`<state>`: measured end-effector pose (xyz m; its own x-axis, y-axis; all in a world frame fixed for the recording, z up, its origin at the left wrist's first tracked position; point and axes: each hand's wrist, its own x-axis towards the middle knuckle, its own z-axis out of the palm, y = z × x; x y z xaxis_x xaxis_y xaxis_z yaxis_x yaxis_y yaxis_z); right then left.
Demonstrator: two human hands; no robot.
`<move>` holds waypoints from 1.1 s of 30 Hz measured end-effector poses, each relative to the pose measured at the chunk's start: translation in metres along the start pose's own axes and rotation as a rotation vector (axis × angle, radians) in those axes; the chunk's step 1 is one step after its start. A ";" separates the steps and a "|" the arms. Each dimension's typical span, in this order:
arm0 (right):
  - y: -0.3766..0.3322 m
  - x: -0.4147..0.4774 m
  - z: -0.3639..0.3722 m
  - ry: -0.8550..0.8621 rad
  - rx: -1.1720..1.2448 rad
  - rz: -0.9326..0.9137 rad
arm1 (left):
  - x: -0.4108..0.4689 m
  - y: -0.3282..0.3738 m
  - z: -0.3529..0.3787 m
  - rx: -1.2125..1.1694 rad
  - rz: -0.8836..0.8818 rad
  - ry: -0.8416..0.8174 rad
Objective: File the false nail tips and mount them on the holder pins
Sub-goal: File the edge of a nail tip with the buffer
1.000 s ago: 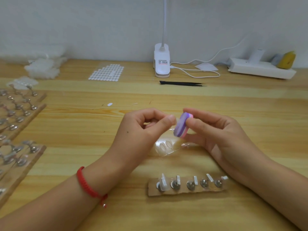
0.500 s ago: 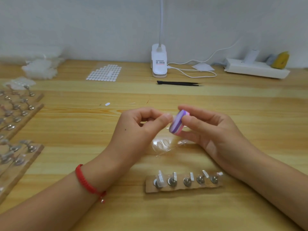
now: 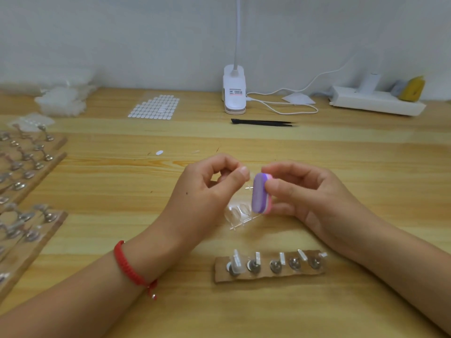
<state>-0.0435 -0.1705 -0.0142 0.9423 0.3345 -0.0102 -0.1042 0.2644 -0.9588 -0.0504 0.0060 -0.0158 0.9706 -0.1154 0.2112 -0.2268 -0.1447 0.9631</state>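
**As the file [image 3: 260, 193] turns, filing continues**

The right hand [image 3: 310, 193] keeps its grip on the purple file, now more upright than a second ago. The left hand [image 3: 207, 191] pinches what seems a clear nail tip [image 3: 249, 175] against it, above the table [image 3: 122, 191]; mounting waits.

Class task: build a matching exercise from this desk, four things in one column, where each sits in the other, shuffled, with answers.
1 nail file
2 tweezers
3 bracelet
4 holder strip

A on the left wrist
B in the right hand
C closest to the person
D before the lamp base

Pairs: 1-B, 2-D, 3-A, 4-C
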 end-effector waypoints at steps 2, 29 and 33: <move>0.001 0.000 0.001 0.015 0.014 -0.009 | -0.001 0.000 0.002 0.003 0.008 -0.065; 0.001 0.000 0.001 -0.005 0.019 0.026 | -0.003 0.002 0.001 -0.033 0.043 -0.055; 0.002 0.004 -0.003 0.146 0.160 -0.019 | -0.006 0.003 0.003 -0.012 0.067 -0.133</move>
<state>-0.0386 -0.1710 -0.0168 0.9795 0.1965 -0.0450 -0.1244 0.4134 -0.9020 -0.0573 0.0033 -0.0153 0.9340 -0.2538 0.2516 -0.2886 -0.1205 0.9498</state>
